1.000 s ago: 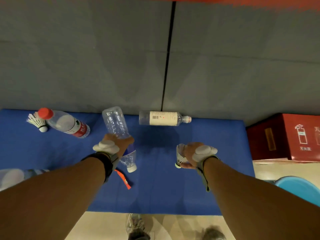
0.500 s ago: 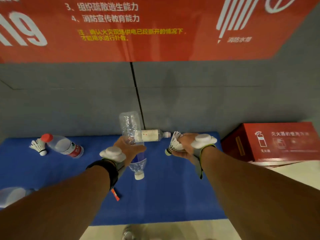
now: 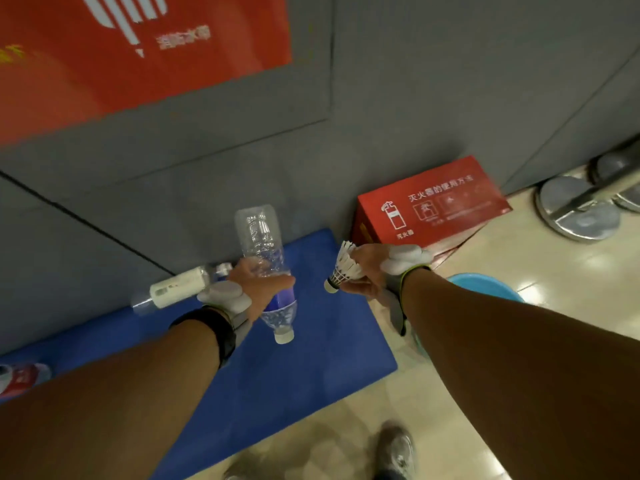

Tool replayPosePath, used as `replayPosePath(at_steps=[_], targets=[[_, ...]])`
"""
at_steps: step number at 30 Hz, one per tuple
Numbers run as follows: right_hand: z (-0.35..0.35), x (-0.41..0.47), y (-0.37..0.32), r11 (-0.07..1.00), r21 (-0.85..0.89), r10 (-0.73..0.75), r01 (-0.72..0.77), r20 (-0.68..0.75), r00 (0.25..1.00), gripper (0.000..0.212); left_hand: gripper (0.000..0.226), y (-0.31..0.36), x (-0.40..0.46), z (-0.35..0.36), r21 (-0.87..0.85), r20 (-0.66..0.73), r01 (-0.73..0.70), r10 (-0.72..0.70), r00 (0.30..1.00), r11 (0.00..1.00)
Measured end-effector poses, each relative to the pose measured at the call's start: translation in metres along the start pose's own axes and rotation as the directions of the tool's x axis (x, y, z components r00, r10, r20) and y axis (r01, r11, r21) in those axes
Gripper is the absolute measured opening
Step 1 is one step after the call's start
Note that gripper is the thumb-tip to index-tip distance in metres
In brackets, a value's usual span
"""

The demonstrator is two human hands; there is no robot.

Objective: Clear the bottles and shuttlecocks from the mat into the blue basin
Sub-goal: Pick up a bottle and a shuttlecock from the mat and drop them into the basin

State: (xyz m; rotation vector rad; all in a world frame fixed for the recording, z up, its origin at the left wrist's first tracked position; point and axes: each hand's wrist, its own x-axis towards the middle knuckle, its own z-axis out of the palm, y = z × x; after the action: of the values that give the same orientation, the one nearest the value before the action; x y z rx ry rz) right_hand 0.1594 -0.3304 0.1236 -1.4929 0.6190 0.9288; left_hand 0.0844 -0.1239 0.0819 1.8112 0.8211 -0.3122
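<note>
My left hand (image 3: 258,287) grips a clear plastic bottle (image 3: 259,237) held cap-down above the blue mat (image 3: 311,362). My right hand (image 3: 369,268) holds a white shuttlecock (image 3: 343,268) by its feathers, cork pointing down-left, over the mat's right edge. The blue basin (image 3: 485,285) sits on the floor to the right, mostly hidden behind my right forearm. A white-labelled bottle (image 3: 176,289) lies on the mat against the wall. At the far left edge, part of a red-labelled bottle (image 3: 20,377) lies on the mat.
A red fire-extinguisher box (image 3: 429,209) stands against the grey wall beside the mat, just behind the basin. Round metal post bases (image 3: 575,209) stand on the tiled floor at the far right. My shoe (image 3: 398,452) is at the bottom.
The view has swung to the right, bringing the basin and metal bases into sight. Both hands have moved right with the bottle and shuttlecock, the right hand now near the mat's edge.
</note>
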Motion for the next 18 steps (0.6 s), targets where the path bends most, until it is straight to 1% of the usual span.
replayPosePath(at_steps=[2, 4, 7, 8, 9, 10, 11, 14, 15, 17, 18], targets=[[-0.04, -0.005, 0.002, 0.999, 0.019, -0.029, 0.029, -0.032, 0.999, 0.016, 0.056, 0.022, -0.002, 0.042, -0.009, 0.063, -0.026, 0.027, 0.998, 1.0], [-0.076, -0.013, 0.003, 0.995, 0.09, -0.043, 0.048, -0.058, 0.997, 0.019, 0.061, 0.043, -0.009, 0.081, 0.01, 0.123, -0.053, 0.051, 0.991, 0.999], [-0.143, -0.026, 0.009, 0.984, 0.162, -0.049, 0.073, -0.149, 0.988, 0.027, 0.046, 0.069, -0.015, 0.153, 0.045, 0.182, -0.113, 0.103, 0.978, 0.993], [-0.158, -0.029, 0.01, 0.979, 0.187, -0.046, 0.078, -0.171, 0.984, 0.027, 0.039, 0.074, -0.015, 0.168, 0.047, 0.193, -0.124, 0.112, 0.975, 0.991], [-0.182, -0.031, 0.016, 0.97, 0.226, -0.041, 0.086, -0.198, 0.979, 0.022, 0.036, 0.081, -0.018, 0.192, 0.062, 0.215, -0.134, 0.118, 0.969, 0.989], [-0.203, -0.033, 0.021, 0.962, 0.257, -0.037, 0.097, -0.227, 0.973, 0.017, 0.038, 0.088, -0.022, 0.213, 0.075, 0.236, -0.136, 0.115, 0.965, 0.988], [-0.228, -0.038, 0.028, 0.955, 0.279, -0.029, 0.105, -0.262, 0.965, 0.017, 0.04, 0.094, -0.024, 0.239, 0.103, 0.262, -0.139, 0.108, 0.959, 0.985], [-0.281, -0.037, 0.05, 0.938, 0.33, 0.009, 0.104, -0.322, 0.947, 0.021, 0.024, 0.108, -0.03, 0.292, 0.147, 0.379, -0.141, 0.076, 0.922, 0.979], [-0.3, -0.039, 0.058, 0.934, 0.341, 0.024, 0.106, -0.356, 0.934, 0.019, 0.029, 0.111, -0.033, 0.314, 0.168, 0.396, -0.174, 0.095, 0.913, 0.97], [-0.336, -0.038, 0.076, 0.936, 0.335, 0.04, 0.106, -0.4, 0.916, 0.008, 0.048, 0.113, -0.041, 0.354, 0.191, 0.388, -0.194, 0.107, 0.915, 0.962], [-0.348, -0.036, 0.083, 0.94, 0.335, 0.073, 0.064, -0.382, 0.921, 0.014, 0.05, 0.113, -0.046, 0.37, 0.188, 0.387, -0.187, 0.102, 0.916, 0.964]])
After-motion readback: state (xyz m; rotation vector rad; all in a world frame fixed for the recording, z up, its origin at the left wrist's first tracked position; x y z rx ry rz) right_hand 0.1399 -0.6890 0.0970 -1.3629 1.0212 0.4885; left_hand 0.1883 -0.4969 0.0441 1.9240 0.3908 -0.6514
